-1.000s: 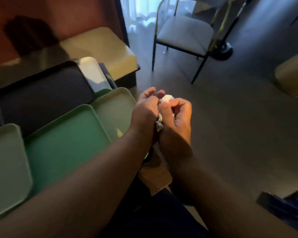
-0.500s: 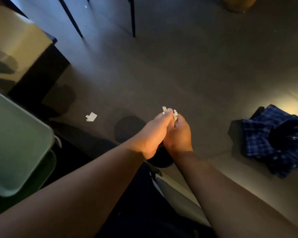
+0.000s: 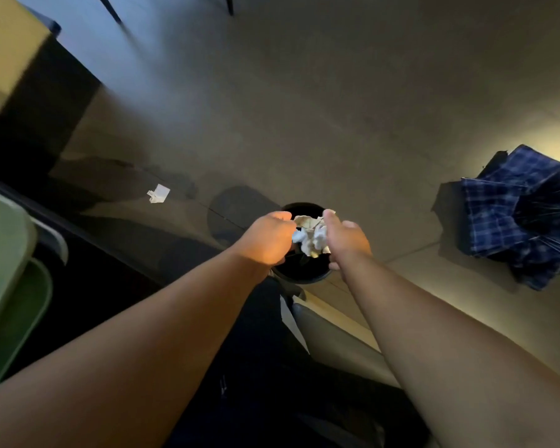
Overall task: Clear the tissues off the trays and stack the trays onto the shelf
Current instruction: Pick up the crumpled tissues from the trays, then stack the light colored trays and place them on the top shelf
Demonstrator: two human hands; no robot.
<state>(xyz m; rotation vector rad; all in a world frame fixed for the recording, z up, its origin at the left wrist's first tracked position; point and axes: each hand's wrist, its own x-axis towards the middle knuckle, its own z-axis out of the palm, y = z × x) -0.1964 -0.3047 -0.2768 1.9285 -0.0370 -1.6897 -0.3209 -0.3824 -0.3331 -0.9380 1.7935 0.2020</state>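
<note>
On the dim grey floor (image 3: 337, 108), at frame centre, the left hand (image 3: 267, 239) and right hand (image 3: 345, 240) hold apart, with curled fingers, crumpled white tissues (image 3: 311, 236) above a round black bin (image 3: 304, 270).

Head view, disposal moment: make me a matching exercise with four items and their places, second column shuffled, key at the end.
Items:
1. crumpled tissues
2. black bin
3. paper scrap
4. plaid umbrella

Places:
A. alone on the floor, left of the bin
B. on the floor, far right
C. between the left hand and right hand
D. directly under the hands

Pairs: 1-C, 2-D, 3-A, 4-B
</note>
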